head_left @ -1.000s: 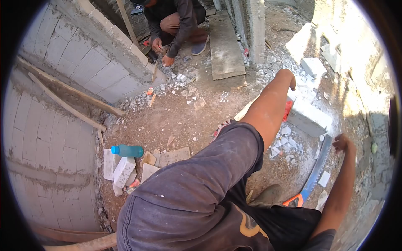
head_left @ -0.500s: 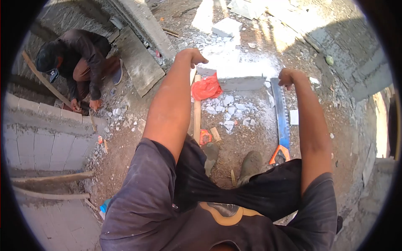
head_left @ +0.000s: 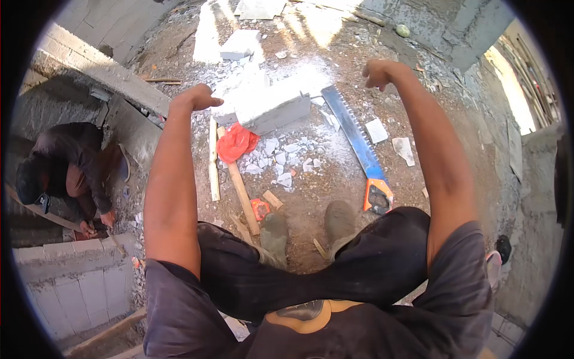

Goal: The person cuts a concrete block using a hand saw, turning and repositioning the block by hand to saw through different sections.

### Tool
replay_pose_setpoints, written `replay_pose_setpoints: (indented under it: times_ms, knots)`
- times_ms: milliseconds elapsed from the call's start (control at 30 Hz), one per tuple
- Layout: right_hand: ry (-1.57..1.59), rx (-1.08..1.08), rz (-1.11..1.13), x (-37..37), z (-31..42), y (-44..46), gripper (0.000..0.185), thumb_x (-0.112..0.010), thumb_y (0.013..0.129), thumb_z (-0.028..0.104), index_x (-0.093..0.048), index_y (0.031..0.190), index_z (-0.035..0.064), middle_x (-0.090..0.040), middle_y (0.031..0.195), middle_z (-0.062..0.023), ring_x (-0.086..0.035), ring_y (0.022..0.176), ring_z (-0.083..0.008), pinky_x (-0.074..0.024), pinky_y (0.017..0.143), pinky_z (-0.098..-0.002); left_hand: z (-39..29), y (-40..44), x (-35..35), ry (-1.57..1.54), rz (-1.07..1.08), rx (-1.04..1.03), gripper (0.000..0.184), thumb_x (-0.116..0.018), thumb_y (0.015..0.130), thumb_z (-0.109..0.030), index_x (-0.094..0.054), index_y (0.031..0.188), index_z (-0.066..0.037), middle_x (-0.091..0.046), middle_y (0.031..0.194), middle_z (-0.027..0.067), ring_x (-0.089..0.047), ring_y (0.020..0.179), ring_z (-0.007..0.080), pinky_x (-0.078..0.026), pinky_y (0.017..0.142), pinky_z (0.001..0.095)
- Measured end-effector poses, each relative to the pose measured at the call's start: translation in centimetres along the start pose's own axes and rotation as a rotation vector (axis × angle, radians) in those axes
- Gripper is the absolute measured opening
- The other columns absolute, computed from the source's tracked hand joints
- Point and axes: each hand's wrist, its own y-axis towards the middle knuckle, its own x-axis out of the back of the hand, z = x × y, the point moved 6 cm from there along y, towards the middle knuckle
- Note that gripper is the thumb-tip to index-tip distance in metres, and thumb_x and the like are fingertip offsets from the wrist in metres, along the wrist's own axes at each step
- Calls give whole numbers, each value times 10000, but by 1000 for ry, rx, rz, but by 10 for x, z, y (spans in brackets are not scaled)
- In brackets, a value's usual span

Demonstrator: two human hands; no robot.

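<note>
My left hand (head_left: 202,97) hangs loosely bent beside the left end of a pale, dusty block (head_left: 281,113), with nothing visible in it; whether it touches the block I cannot tell. My right hand (head_left: 382,74) is raised to the right of the saw's tip, its fingers drooping and apart, holding nothing. A handsaw (head_left: 353,133) with an orange and black handle lies on the ground right of the block. Against the block's near left side is a crumpled red plastic bag (head_left: 237,143), resting over a wooden handle (head_left: 242,200).
White block fragments (head_left: 281,158) are strewn before my boots. Another block (head_left: 240,44) lies farther off. An orange object (head_left: 259,209) and a wood scrap (head_left: 272,200) lie by my left boot. At left, a co-worker (head_left: 72,167) crouches behind a low block wall (head_left: 78,287).
My view has turned, so the block, bag and saw appear shifted left. My hands are farther apart, and my right hand has moved away from the saw's tip.
</note>
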Motion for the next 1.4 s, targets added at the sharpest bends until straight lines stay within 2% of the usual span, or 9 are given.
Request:
replay_pose_setpoints:
  times_ms: [167, 267, 400, 500, 633, 800, 1033, 1233, 1400]
  knots:
    - [11, 262, -183, -84, -59, -15, 506, -738, 836, 195, -646, 1294, 1, -694, 1215, -227, -670, 1121, -374, -521, 986, -428, -39, 14, 13, -20, -126, -188, 757, -738, 865, -450, -527, 1401, 41, -547, 1424, 260, -527, 1333, 377, -413, 1125, 417]
    - [302, 4, -121, -140, -79, -53, 498, -722, 836, 255, -667, 1267, 12, -668, 1237, -262, -638, 1168, -398, -500, 1015, -438, -73, 8, -12, -52, -261, -326, 870, -721, 850, -541, -448, 1470, 6, -537, 1441, 240, -541, 1317, 375, -438, 1096, 436]
    - [452, -166, -554, -234, -110, -38, 648, -727, 848, 264, -527, 1398, -14, -575, 1345, -298, -557, 1253, -422, -434, 1082, -454, -115, 27, -79, 24, -232, -315, 1161, -706, 793, -690, -216, 1545, 46, -372, 1553, 256, -396, 1431, 387, -342, 1127, 584]
    - [466, -254, -660, -269, -101, -46, 712, -733, 858, 257, -442, 1442, -30, -472, 1446, -287, -448, 1351, -429, -349, 1155, -459, -131, 35, -97, 50, -435, -248, 1174, -798, 744, -608, -227, 1541, 40, -411, 1505, 267, -439, 1388, 390, -366, 1100, 585]
    - [496, -299, -507, -280, -78, -78, 624, -741, 850, 262, -516, 1364, -10, -537, 1336, -282, -531, 1233, -442, -435, 1052, -481, -118, 57, -98, -108, -321, -274, 1064, -842, 727, -526, -322, 1465, 36, -438, 1463, 254, -490, 1322, 399, -404, 1065, 567]
    - [166, -310, 107, -352, -65, -117, 460, -799, 790, 308, -619, 1093, 13, -630, 1137, -225, -666, 957, -413, -542, 818, -506, -124, 59, -94, -171, -354, -262, 906, -856, 724, -477, -417, 1349, 11, -411, 1482, 249, -532, 1287, 398, -405, 1054, 587]
    - [260, -112, -154, -393, -48, -151, 460, -848, 708, 291, -612, 1040, 78, -616, 1096, -155, -681, 930, -363, -481, 946, -551, -145, 41, -98, -133, -287, -253, 904, -863, 711, -460, -423, 1308, 57, -368, 1524, 278, -498, 1312, 441, -408, 1040, 588]
    - [1, -22, -350, -399, -35, -157, 421, -828, 694, 207, -644, 1067, 138, -628, 1013, -115, -678, 904, -328, -511, 867, -546, -171, 12, -115, 54, -493, -335, 938, -875, 687, -452, -405, 1317, 61, -391, 1491, 300, -442, 1370, 410, -423, 1064, 514]
    - [275, -41, -326, -390, -38, -159, 406, -819, 666, 191, -619, 1010, 112, -614, 970, -140, -669, 868, -356, -520, 799, -478, -177, -2, -139, -62, -338, -426, 918, -869, 685, -346, -399, 1378, 31, -482, 1414, 244, -531, 1273, 385, -474, 1016, 489]
